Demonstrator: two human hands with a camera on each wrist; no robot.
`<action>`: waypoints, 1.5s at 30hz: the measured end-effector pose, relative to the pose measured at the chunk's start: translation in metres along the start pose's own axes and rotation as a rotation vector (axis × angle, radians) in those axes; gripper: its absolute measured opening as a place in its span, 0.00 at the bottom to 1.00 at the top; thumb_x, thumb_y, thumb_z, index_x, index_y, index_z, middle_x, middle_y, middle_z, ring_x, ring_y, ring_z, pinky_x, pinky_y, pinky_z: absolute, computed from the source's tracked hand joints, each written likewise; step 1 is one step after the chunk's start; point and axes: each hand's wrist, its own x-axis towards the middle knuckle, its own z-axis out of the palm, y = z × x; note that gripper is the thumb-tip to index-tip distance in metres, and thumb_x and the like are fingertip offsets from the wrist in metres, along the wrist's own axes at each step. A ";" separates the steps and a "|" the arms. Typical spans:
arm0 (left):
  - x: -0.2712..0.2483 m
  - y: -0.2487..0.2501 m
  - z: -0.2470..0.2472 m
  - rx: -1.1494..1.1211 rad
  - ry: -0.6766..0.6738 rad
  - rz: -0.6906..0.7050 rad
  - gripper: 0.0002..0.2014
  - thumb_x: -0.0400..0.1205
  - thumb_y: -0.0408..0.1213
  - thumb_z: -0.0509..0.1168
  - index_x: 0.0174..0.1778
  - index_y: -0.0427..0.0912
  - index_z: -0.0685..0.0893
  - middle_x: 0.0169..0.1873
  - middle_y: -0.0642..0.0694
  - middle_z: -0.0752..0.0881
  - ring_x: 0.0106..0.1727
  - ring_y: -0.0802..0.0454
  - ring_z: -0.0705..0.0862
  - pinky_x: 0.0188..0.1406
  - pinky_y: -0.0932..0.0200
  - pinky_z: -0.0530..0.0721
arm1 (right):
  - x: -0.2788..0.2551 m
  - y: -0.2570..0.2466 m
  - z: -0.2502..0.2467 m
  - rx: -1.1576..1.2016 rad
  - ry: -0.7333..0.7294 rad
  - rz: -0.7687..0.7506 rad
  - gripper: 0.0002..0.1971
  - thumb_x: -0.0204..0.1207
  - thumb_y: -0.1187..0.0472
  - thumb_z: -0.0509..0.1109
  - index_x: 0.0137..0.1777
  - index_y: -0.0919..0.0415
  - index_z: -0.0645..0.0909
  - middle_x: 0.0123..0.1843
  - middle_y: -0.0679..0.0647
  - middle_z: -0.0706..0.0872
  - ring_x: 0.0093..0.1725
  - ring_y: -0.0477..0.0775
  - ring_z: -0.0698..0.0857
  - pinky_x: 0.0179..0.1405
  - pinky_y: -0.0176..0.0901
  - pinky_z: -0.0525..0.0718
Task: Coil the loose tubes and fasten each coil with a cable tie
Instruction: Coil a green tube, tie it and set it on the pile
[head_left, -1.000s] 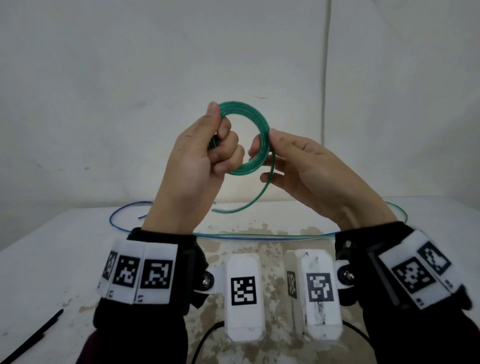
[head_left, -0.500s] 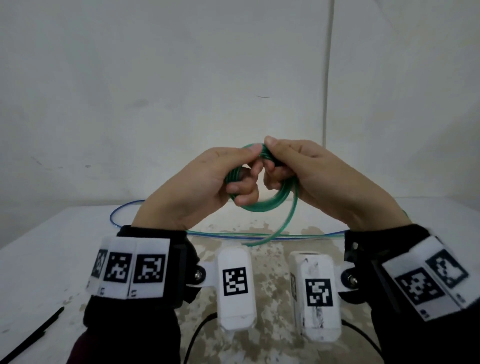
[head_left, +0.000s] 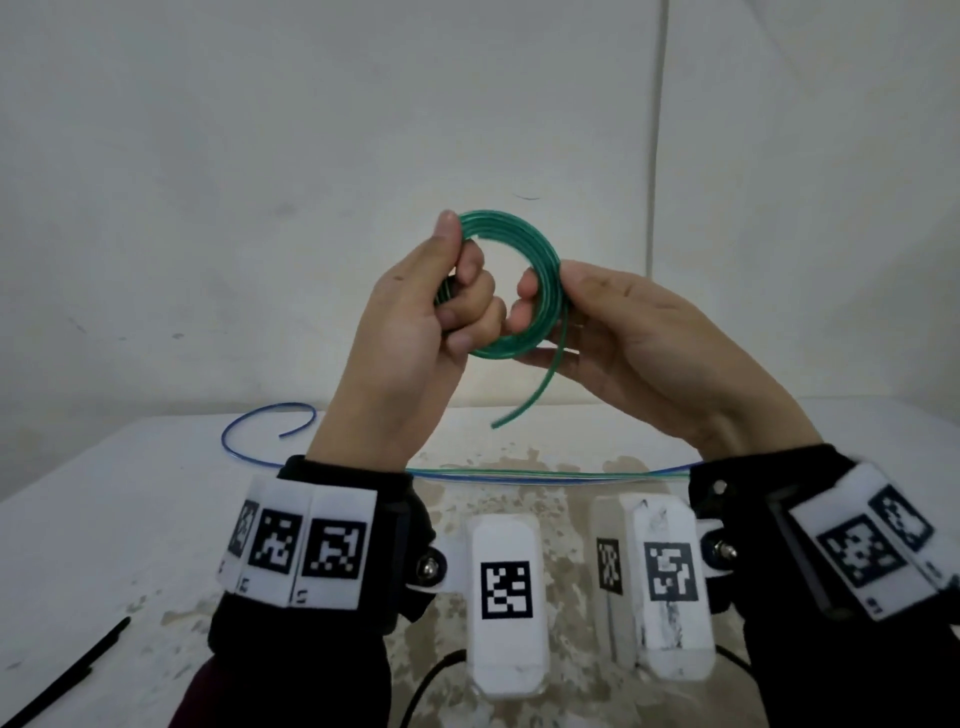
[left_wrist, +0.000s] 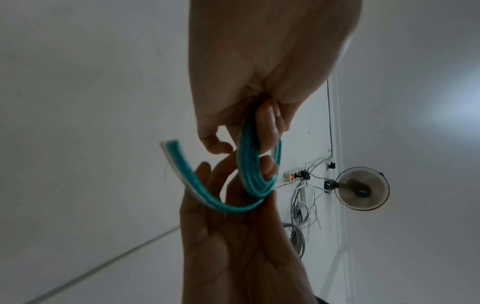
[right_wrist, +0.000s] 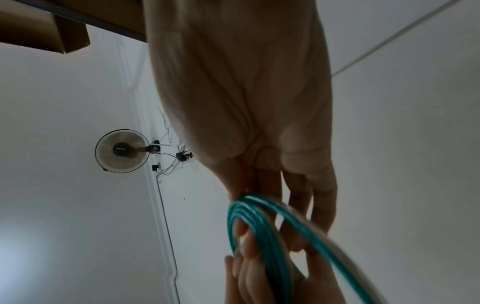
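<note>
You raised the green coil (head_left: 524, 291) back up w/ another wrap on, left hand (head_left: 415, 332) & right hand (head_left: 623, 343) fingers both gripping it, short tail (head_left: 540, 389) below fingers, nearly tie-ready.

My left hand (head_left: 415, 332) covers the left arc of the green coil (head_left: 540, 291). My wrists hide parts of the blue tube (head_left: 519, 475) at mid frame. A black cable tie (head_left: 67, 675) runs off the lower left edge. The coil blurs at the right wrist view's bottom.
</note>
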 end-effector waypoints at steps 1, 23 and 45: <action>0.000 -0.001 0.001 -0.007 0.001 -0.004 0.20 0.89 0.45 0.47 0.32 0.42 0.66 0.18 0.53 0.61 0.19 0.57 0.61 0.29 0.63 0.65 | 0.002 0.002 0.000 0.008 0.018 -0.014 0.16 0.86 0.59 0.51 0.46 0.62 0.79 0.35 0.52 0.85 0.42 0.50 0.84 0.63 0.50 0.82; 0.000 0.001 -0.010 0.102 0.072 -0.048 0.19 0.89 0.43 0.49 0.33 0.42 0.69 0.19 0.56 0.61 0.20 0.60 0.57 0.28 0.61 0.53 | 0.004 0.004 0.001 -0.201 0.041 0.000 0.16 0.87 0.60 0.51 0.55 0.62 0.82 0.41 0.52 0.89 0.47 0.49 0.85 0.51 0.43 0.84; -0.009 -0.001 -0.008 0.321 -0.179 -0.244 0.12 0.81 0.41 0.58 0.40 0.36 0.80 0.19 0.50 0.73 0.24 0.52 0.81 0.51 0.53 0.83 | -0.002 -0.001 -0.008 -0.384 -0.006 0.023 0.18 0.87 0.53 0.53 0.38 0.58 0.74 0.28 0.47 0.66 0.31 0.46 0.66 0.41 0.35 0.72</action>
